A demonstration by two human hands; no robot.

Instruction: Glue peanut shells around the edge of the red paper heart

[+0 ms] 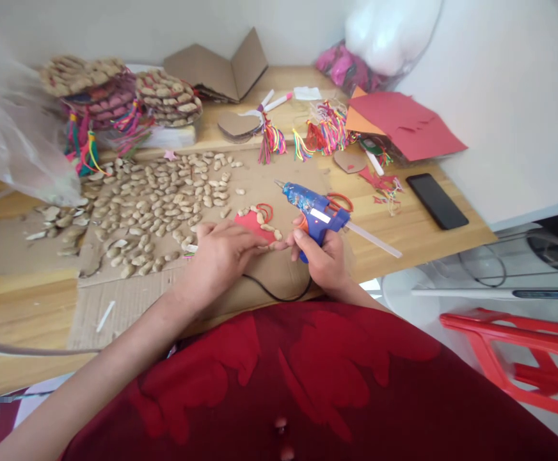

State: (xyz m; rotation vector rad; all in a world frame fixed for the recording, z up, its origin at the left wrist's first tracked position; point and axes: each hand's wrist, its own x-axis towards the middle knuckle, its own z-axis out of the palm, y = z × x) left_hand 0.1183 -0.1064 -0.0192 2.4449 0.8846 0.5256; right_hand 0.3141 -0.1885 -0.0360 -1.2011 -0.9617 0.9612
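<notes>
My right hand (pixel 324 256) is wrapped round the handle of a blue glue gun (pixel 310 208), whose nozzle points to the upper left and whose clear glue stick juts out behind. My left hand (pixel 226 253) lies over the lower left part of a red paper piece (pixel 250 224), its fingers together and pointing right, near the right fingertips. Peanuts (pixel 270 229) line the edge of the red piece, and a red cord loop (pixel 264 211) lies at its top. What the left fingertips hold, if anything, is hidden.
Loose peanuts (pixel 164 192) cover the cardboard (pixel 130 298) at left. Behind stand peanut-covered pieces (pixel 168 96), colourful tassels (pixel 329 128) and folded cardboard (pixel 216 70). Red-handled scissors (pixel 340 202) lie behind the glue gun; a phone (pixel 437 200) rests at right. A black cable (pixel 279 298) curves near the front edge.
</notes>
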